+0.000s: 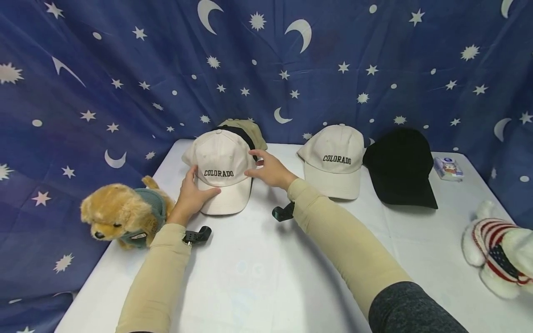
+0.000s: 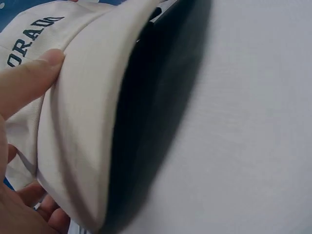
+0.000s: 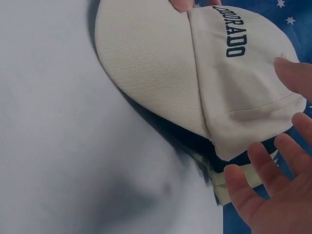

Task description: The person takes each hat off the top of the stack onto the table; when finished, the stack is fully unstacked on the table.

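A cream baseball cap (image 1: 222, 152) lettered COLORADO sits at the front of a stack on the left of the table. Behind it show a black cap (image 1: 238, 131) and a khaki cap (image 1: 255, 131), mostly hidden. My left hand (image 1: 193, 196) grips the cream cap at its left side; the thumb (image 2: 34, 80) lies across the brim seam and the other fingers curl round the cap's edge. At the right side my right hand (image 1: 272, 170) is spread beside the crown, its fingertips (image 3: 236, 178) close to the lower edge of the stack.
On the white table (image 1: 250, 277), a second cream COLORADO cap (image 1: 333, 162) and a black cap (image 1: 401, 166) stand to the right. Beyond them lies a small tissue pack (image 1: 448, 169). A plush dog (image 1: 125, 210) sits at left, a striped plush toy (image 1: 499, 249) at right. A starry curtain (image 1: 266, 69) hangs behind.
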`<control>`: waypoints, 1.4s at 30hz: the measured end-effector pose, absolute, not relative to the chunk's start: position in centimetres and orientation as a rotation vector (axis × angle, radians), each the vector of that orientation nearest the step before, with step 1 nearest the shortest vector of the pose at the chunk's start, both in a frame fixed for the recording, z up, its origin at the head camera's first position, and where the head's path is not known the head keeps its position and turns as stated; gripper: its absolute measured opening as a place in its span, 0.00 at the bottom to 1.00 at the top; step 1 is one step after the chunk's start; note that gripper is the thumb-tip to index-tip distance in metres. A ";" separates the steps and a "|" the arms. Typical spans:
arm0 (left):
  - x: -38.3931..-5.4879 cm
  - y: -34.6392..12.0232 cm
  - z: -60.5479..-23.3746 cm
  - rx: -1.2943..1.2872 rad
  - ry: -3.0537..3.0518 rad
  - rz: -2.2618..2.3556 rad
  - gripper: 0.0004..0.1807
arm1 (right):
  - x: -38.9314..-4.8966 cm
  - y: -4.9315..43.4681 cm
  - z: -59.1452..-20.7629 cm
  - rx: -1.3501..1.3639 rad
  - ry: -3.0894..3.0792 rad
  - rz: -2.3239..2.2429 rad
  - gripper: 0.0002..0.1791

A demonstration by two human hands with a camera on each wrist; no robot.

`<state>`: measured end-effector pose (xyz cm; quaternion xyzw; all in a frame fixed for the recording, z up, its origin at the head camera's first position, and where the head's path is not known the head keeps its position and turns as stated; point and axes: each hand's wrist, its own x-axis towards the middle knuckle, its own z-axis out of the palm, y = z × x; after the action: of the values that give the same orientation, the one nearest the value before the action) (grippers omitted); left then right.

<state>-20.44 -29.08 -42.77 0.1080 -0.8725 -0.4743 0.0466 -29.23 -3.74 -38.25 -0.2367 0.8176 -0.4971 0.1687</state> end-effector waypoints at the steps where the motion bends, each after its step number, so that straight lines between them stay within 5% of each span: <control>1: -20.4 -29.0 -42.8 0.331 -2.656 -1.439 0.61 | -29.2 -3.7 -38.2 -0.673 2.310 -1.437 0.40; 26: -19.8 -28.7 -43.0 0.247 -2.583 -1.525 0.62 | -29.4 -4.2 -37.1 -0.812 2.172 -1.598 0.32; 33: -19.8 -28.9 -43.1 0.260 -2.565 -1.589 0.60 | -29.2 -4.5 -36.5 -0.859 2.243 -1.631 0.13; 42: -19.4 -28.8 -43.1 0.291 -2.567 -1.664 0.58 | -28.8 -4.0 -35.8 -0.948 2.234 -1.606 0.08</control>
<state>-19.36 -28.83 -43.08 0.0948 -0.8348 -0.5413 0.0344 -28.75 -3.99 -35.83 -0.3235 0.7626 -0.5481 0.1153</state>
